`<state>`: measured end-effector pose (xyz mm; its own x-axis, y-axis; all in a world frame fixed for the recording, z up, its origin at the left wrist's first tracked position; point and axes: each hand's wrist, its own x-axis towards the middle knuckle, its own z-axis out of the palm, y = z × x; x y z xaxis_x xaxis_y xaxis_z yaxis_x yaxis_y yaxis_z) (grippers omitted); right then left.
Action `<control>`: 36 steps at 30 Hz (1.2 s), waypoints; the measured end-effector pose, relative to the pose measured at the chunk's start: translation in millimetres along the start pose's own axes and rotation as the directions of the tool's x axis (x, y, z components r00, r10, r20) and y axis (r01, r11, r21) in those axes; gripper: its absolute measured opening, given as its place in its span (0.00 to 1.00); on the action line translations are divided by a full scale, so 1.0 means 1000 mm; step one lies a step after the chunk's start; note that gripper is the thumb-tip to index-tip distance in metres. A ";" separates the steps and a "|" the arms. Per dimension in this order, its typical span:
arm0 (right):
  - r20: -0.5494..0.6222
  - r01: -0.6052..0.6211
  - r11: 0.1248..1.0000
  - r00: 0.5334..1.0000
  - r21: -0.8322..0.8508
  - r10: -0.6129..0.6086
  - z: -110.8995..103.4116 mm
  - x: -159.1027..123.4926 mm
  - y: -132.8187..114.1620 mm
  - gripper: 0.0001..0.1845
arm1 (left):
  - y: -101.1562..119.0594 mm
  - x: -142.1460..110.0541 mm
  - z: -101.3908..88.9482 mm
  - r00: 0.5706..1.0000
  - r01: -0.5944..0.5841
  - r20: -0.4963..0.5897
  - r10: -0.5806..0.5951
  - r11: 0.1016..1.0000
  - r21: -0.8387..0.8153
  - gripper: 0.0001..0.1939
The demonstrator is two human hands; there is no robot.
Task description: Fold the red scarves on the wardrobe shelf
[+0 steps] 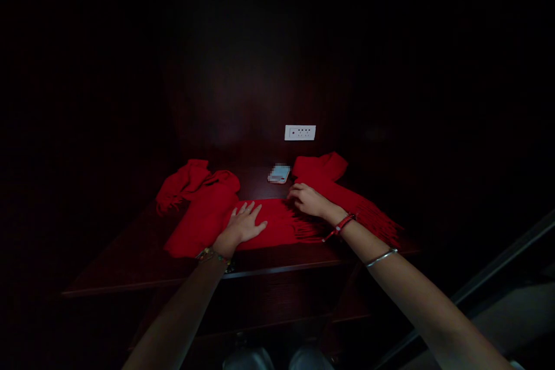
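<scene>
A red fringed scarf (pixel 273 231) lies across the dark shelf, with a flat stretch in the middle and a bunched part on the left. My left hand (pixel 246 223) rests palm down on the flat stretch, its fingers spread. At the right end of that stretch, my right hand (pixel 307 199) has its fingers curled in on the scarf's fringed edge; the fingertips are partly hidden. Behind and beyond my right wrist lies more red fringed cloth (pixel 323 170), its fringe trailing to the right. Whether it is a separate scarf I cannot tell.
A phone (pixel 278 173) lies on the shelf (pixel 130 260) behind the scarf. A white socket plate (pixel 300 133) is set in the dark back wall. Below the shelf's front edge is a darker recess. The surroundings are very dim.
</scene>
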<state>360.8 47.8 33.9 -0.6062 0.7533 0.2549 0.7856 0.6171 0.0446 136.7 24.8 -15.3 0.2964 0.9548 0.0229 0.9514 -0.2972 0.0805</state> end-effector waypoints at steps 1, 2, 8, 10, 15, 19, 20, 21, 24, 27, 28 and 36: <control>-0.035 0.093 0.994 0.995 0.050 -0.091 0.001 -0.002 -0.010 0.15 | 0.000 0.000 0.000 1.000 0.000 -0.002 0.000 1.000 0.002 0.34; -0.044 0.179 0.980 0.983 0.082 -0.176 0.002 -0.004 -0.019 0.14 | 0.000 0.000 0.000 1.000 0.000 -0.006 0.000 1.000 0.003 0.34; 0.152 0.232 0.973 0.962 -0.004 -0.229 0.011 -0.027 -0.017 0.11 | 0.000 -0.001 0.000 1.000 0.008 -0.009 -0.008 1.000 -0.003 0.36; 0.206 0.165 0.984 0.967 -0.070 -0.148 0.010 -0.038 0.003 0.11 | 0.000 -0.001 -0.001 1.000 0.012 0.002 -0.012 1.000 -0.008 0.36; 0.182 0.030 0.999 0.983 -0.041 -0.022 -0.005 -0.056 0.028 0.11 | 0.000 -0.002 -0.003 1.000 -0.001 0.007 0.001 1.000 -0.020 0.37; -0.095 0.116 0.989 0.990 0.092 -0.107 -0.009 -0.049 0.000 0.13 | 0.003 -0.007 -0.008 0.993 -0.091 -0.074 0.089 0.995 -0.032 0.32; -0.101 0.150 0.983 0.985 0.101 -0.140 -0.007 -0.045 -0.009 0.13 | 0.004 -0.009 -0.011 0.981 -0.156 -0.119 0.151 0.987 -0.035 0.29; -0.075 0.181 0.978 0.982 0.105 -0.174 -0.005 -0.042 -0.016 0.13 | 0.006 -0.011 -0.013 0.961 -0.231 -0.162 0.223 0.972 -0.037 0.26; 0.056 0.211 0.972 0.975 0.101 -0.217 0.005 -0.040 -0.024 0.12 | 0.009 -0.015 -0.017 0.901 -0.399 -0.205 0.382 0.916 -0.049 0.19; 0.099 0.181 0.982 0.978 0.046 -0.185 0.011 -0.045 -0.017 0.10 | 0.009 -0.015 -0.016 0.897 -0.426 -0.160 0.411 0.902 -0.071 0.18; 0.099 0.179 0.984 0.979 0.019 -0.180 0.012 -0.047 -0.013 0.09 | 0.008 -0.014 -0.015 0.899 -0.425 -0.150 0.411 0.902 -0.075 0.18; -0.074 0.177 0.975 0.979 -0.135 -0.188 -0.008 -0.059 -0.018 0.11 | 0.008 -0.013 -0.014 0.935 -0.332 -0.171 0.311 0.937 -0.112 0.24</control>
<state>383.3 -9.6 26.2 -0.7325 0.6047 0.3125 0.6750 0.7045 0.2191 139.4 10.4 -1.4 0.5586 0.8006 0.2168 0.7833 -0.5952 0.1797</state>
